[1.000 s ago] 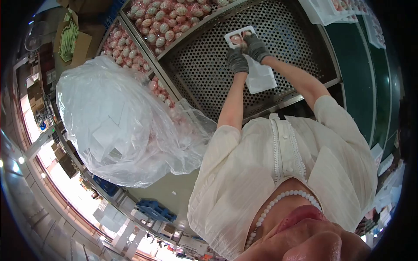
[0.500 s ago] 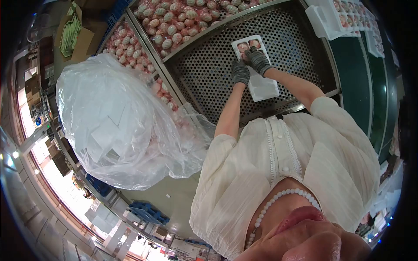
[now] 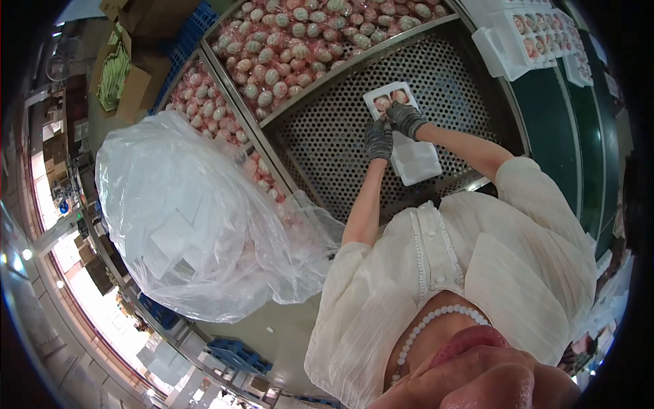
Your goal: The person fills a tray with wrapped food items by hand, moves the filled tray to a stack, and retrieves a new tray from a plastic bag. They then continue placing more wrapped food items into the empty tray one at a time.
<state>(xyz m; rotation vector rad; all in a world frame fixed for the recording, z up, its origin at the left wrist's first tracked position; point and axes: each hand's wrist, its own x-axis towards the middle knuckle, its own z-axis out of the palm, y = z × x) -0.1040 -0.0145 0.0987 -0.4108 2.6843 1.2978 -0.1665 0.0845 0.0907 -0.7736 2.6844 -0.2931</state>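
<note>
A white foam tray (image 3: pixel 417 167) lies lengthwise on the perforated metal surface in front of me. Two egg-shaped pieces (image 3: pixel 382 103) in clear and reddish wrap sit side by side at its far end. My left hand (image 3: pixel 379 140), in a grey striped glove, is at the tray's left edge, fingers bent inward. Gloved the same way, my right hand (image 3: pixel 407 122) reaches over the tray from the right, fingers closed just below the wrapped pieces. The fingertips of both hands meet there, and whatever is between them is hidden. The near half of the tray shows bare white.
Bins of wrapped eggs (image 3: pixel 293 51) border the perforated metal basin (image 3: pixel 449 75) at the back and left. A large clear plastic bag (image 3: pixel 191 218) with white pieces bulges at left. Filled white trays (image 3: pixel 541 37) stand at right by a green belt (image 3: pixel 545 116). An open carton (image 3: pixel 133 92) is far left.
The tray and both hands appear slightly lower in view, as does the bag, while the view itself has shifted. Both hands stay at the tray, fingertips closer together.
</note>
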